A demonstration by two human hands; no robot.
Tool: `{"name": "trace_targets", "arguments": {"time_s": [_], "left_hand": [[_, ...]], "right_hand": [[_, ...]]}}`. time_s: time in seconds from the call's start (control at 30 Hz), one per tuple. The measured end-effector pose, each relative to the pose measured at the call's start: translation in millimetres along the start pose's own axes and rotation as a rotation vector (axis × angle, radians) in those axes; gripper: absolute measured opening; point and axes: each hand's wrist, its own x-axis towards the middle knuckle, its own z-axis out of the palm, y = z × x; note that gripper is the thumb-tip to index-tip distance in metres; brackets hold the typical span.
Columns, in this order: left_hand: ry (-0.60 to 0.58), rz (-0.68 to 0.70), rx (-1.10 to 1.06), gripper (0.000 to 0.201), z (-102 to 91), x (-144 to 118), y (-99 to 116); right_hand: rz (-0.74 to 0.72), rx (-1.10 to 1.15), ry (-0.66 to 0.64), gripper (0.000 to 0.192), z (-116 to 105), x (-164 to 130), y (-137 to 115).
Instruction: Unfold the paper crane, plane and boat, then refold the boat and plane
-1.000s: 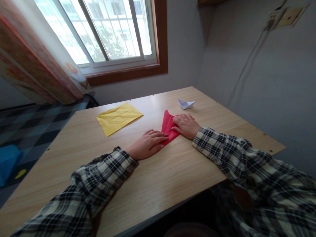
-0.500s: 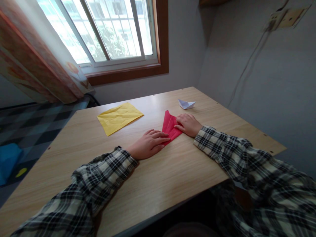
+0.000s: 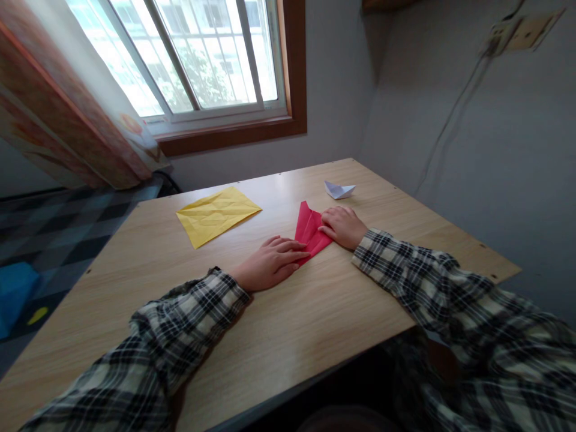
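A folded sheet of red paper [image 3: 307,223] lies on the wooden table, creased and with a point at its far end. My left hand [image 3: 272,263] rests flat at its near left side, fingers stretched out over the lower edge. On the right side, my right hand [image 3: 342,226] has its fingers curled and closed on the paper's edge, hiding part of it. Just beyond that hand sits a small white paper boat [image 3: 339,190]. A creased yellow paper [image 3: 219,215] lies flat, farther left than the red one.
The light wooden table [image 3: 265,342] has its far edge below a window [image 3: 202,60]. A curtain [image 3: 67,90] hangs at the left, above a checkered surface holding a blue object [image 3: 17,294]. A cable [image 3: 454,117] runs down the right wall from a socket.
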Motion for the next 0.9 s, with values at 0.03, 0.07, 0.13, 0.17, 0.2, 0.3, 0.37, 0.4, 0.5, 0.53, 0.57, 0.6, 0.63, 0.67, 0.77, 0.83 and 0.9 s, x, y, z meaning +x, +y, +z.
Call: {"name": "trace_targets", "arguments": {"time_s": [0.03,0.07,0.13,0.17,0.2,0.3,0.37,0.4,0.5,0.53,0.57,0.6,0.63,0.67,0.77,0.83,0.9], "left_hand": [[-0.002,-0.002,0.001,0.039,0.0,0.1,0.1],[-0.002,-0.004,0.002,0.04,-0.1,0.2,0.3],[0.001,-0.004,0.002,0.039,-0.3,0.5,0.7],[0.002,-0.003,0.002,0.039,-0.3,0.6,0.9],[0.002,-0.003,0.002,0.039,-0.4,0.6,1.0],[0.0,-0.004,0.0,0.039,-0.4,0.5,0.8],[0.004,-0.005,-0.003,0.039,-0.4,0.3,0.5],[0.007,-0.006,-0.006,0.039,-0.4,0.2,0.5],[0.011,-0.005,-0.012,0.039,-1.1,0.2,0.9],[0.01,-0.005,-0.012,0.039,-1.4,0.3,1.2],[0.008,-0.005,-0.009,0.039,-1.7,0.3,1.5],[0.004,-0.006,-0.005,0.039,-2.0,0.4,1.8],[0.001,-0.006,-0.001,0.039,-2.1,0.4,2.0],[0.0,-0.008,0.003,0.039,-2.2,0.3,2.1],[0.001,-0.009,0.005,0.039,-1.9,0.0,1.3],[0.008,-0.009,0.004,0.039,-1.7,-0.1,0.6],[0.015,-0.018,0.016,0.039,-1.8,0.1,0.4]], "right_hand": [[0.01,-0.003,0.001,0.028,-0.4,-0.1,-0.3],[0.018,-0.004,0.001,0.028,-0.7,-0.2,-0.6],[0.03,-0.004,0.0,0.028,-1.2,-0.4,-1.0],[0.033,-0.005,0.0,0.028,-1.3,-0.4,-1.1],[0.035,-0.007,0.001,0.028,-1.2,-0.5,-1.2],[0.038,-0.019,0.012,0.028,-0.3,-0.3,-0.9],[0.047,-0.029,0.018,0.029,0.5,0.0,-0.1],[0.054,-0.034,0.02,0.029,0.7,0.2,0.5],[0.067,-0.046,0.021,0.03,0.4,0.2,2.7],[0.07,-0.051,0.02,0.03,-0.2,0.1,3.5],[0.075,-0.06,0.02,0.03,-1.0,-0.2,4.3],[0.088,-0.074,0.022,0.03,-1.9,-0.6,5.1],[0.108,-0.093,0.028,0.029,-3.0,-0.9,5.9],[0.132,-0.114,0.039,0.028,-4.1,-1.3,6.7],[0.189,-0.141,0.098,0.024,-7.2,-2.5,7.8],[0.171,-0.112,0.16,0.023,-8.5,-3.2,6.4],[0.118,-0.067,0.221,0.027,-8.8,-4.1,2.7]]}}
